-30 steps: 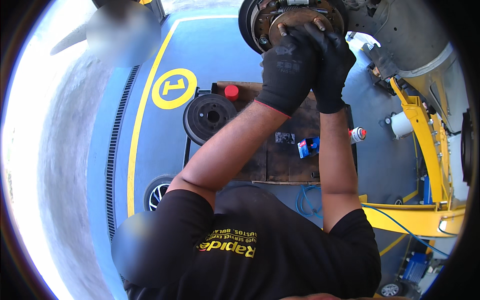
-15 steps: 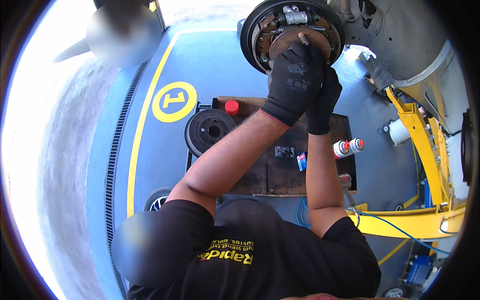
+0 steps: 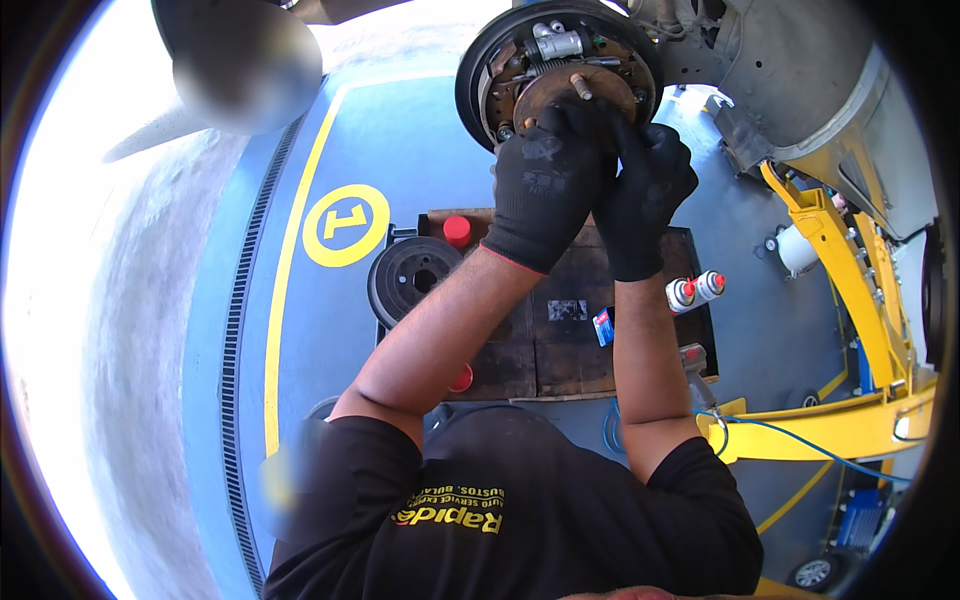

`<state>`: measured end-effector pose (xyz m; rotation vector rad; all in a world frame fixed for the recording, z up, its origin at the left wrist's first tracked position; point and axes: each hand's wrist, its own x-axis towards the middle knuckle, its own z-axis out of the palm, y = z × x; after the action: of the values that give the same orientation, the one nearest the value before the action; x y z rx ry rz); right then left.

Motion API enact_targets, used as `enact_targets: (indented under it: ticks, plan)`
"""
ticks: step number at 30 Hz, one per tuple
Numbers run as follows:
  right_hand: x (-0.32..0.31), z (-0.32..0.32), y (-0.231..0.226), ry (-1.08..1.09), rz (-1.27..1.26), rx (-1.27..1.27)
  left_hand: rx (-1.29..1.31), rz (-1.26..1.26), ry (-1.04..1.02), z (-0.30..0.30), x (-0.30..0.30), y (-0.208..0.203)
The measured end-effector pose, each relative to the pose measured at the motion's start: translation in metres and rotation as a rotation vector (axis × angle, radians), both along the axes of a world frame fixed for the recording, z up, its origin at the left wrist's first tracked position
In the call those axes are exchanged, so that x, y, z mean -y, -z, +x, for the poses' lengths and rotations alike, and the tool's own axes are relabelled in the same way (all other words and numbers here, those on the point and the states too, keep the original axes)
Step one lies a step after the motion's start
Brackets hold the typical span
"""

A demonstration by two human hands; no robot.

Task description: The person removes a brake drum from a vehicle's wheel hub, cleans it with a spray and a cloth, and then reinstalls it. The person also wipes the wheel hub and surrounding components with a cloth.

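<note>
A drum brake assembly (image 3: 482, 112) with its drum off is at the top of the view. Its silver wheel cylinder (image 3: 560, 46) sits above a rusty hub flange (image 3: 548, 95), from which a stud (image 3: 581, 87) sticks out. Both my hands wear black gloves and work close together at the lower part of the hub. My left hand (image 3: 548, 185) is closed, its fingertips mostly hidden behind its back. Beside it, my right hand (image 3: 648, 190) has curled fingers with the tips at the hub's lower edge. What either hand grips is hidden.
Below my arms stands a dark work cart (image 3: 560, 365). It carries a brake drum (image 3: 390, 285), a red cap (image 3: 456, 231), a small blue box (image 3: 603, 327), spray cans (image 3: 681, 294) and a power tool (image 3: 692, 358). A yellow lift arm (image 3: 800, 430) and blue hose (image 3: 780, 436) lie right.
The brake assembly and both hands sit slightly further left in view. My right hand has come out from behind the left and shows more of its curled fingers.
</note>
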<state>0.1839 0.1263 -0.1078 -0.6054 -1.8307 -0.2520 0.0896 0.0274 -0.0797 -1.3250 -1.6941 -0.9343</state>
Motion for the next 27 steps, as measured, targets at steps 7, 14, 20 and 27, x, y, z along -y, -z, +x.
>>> enact_targets:
  ticks: [7, 14, 20, 27]
  plan:
    - [-0.021, 0.004, -0.020, -0.054, 0.252, 0.061, 0.008, -0.012, -0.123, 0.000, -0.020, -0.003]
    - [-0.016, -0.002, -0.044, -0.137, 0.306, 0.107, 0.144, -0.082, -0.062, 0.000, -0.009, 0.006]
    - [-0.020, 0.005, -0.023, -0.165, 0.260, 0.019, 0.101, -0.047, -0.161, 0.009, -0.017, -0.007]
    - [-0.026, 0.002, -0.023, -0.181, 0.259, 0.016, 0.062, -0.093, -0.173, 0.005, -0.019, 0.002]
